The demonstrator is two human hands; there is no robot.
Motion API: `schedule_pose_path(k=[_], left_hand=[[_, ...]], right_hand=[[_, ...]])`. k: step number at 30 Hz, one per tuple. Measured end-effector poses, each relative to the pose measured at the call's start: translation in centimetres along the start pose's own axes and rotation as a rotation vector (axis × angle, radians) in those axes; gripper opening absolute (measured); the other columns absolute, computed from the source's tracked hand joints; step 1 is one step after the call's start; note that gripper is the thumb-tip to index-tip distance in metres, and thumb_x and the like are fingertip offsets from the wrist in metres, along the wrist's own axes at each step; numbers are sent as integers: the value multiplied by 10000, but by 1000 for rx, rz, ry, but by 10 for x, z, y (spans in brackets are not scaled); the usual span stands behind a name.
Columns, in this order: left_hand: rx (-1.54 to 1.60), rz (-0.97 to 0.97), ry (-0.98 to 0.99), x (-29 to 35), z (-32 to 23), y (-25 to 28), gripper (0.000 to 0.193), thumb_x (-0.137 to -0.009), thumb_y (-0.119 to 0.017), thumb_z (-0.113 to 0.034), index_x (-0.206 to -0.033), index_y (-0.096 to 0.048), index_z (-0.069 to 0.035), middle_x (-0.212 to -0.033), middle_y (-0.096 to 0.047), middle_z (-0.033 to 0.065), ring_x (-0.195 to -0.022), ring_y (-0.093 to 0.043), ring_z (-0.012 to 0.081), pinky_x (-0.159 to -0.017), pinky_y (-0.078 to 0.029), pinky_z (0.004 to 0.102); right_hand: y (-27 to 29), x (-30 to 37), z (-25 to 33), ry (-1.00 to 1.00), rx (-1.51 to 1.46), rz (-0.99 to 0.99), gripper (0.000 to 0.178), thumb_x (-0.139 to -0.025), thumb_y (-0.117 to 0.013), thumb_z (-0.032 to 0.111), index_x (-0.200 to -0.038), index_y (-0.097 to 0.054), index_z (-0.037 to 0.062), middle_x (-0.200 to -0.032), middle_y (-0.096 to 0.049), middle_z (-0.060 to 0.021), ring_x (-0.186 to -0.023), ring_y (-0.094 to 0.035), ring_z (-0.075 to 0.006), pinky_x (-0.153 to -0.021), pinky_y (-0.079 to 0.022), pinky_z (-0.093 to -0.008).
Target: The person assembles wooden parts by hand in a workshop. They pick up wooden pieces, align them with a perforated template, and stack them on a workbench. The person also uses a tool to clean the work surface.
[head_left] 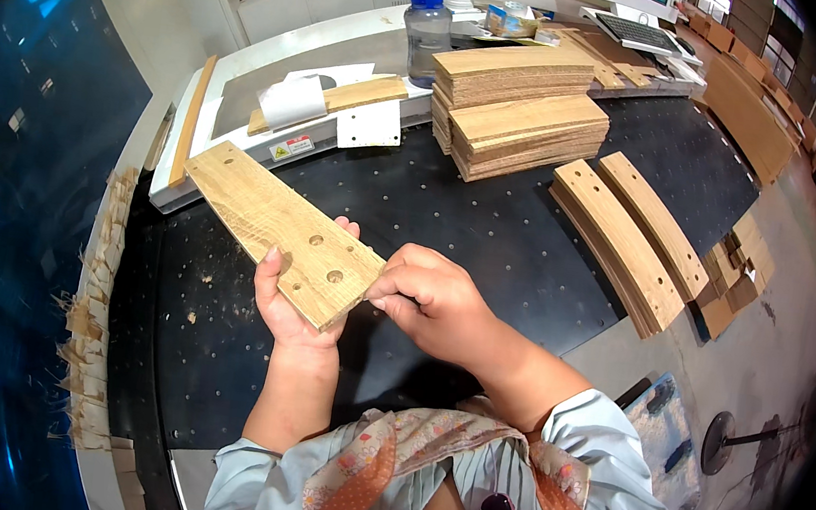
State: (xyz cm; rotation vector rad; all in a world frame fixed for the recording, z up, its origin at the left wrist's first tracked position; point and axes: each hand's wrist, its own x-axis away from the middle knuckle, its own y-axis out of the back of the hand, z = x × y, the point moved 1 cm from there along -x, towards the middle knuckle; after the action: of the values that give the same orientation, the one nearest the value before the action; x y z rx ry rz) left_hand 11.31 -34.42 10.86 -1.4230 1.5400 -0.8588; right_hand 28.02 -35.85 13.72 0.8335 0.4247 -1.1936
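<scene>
**Holding a drilled board over the perforated bench**

Looking down from the head camera, the left hand (296, 308) grips the near end of a pale wooden board (265, 229) from below, thumb on the top face and fingers curled closed around the underside. The board slants up and away to the left, clear of the black perforated table (490, 244), with several round holes near the gripped end. The right hand (433, 298) pinches the board's near corner, fingertips drawn together at the edge just beside the thumb of the other hand.

Behind, two stacks of curved wooden pieces (520, 112) sit on the table, with a water bottle (428, 21) just past them. Flatter curved strips (631, 240) lie to the right, near the table edge. Wood offcuts (94, 320) line the left rim.

The long far end hangs unsupported, so I judge the main risk to be the board tipping or twisting out of a grip that sits entirely at one end. The raw edge under the pinching fingertips could also splinter into skin if they slide along it.
</scene>
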Motion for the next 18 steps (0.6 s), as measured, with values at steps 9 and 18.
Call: schedule_pose_path(k=[9,18], left_hand=[[38,-8,22,5,9,-13,666,-803,-559,-384,-1367,-372,-84,-1275,-466,251,-1198,-453,418,-980,-385,567],[18,35,1,1,9,-9,648,-798,-564,-373,-1358,-387,-98,-1272,-475,237,-1201,-451,415,-991,-368,581]], right_hand=[[8,7,9,114,210,-113,200,-645,-667,-63,-809,-636,48,-760,-563,-68,-720,-578,-252,-649,-476,-339],[9,5,1,73,92,-108,182,-670,-656,-54,-823,-645,44,-785,-570,-77,-726,-582,-251,-644,-474,-332]])
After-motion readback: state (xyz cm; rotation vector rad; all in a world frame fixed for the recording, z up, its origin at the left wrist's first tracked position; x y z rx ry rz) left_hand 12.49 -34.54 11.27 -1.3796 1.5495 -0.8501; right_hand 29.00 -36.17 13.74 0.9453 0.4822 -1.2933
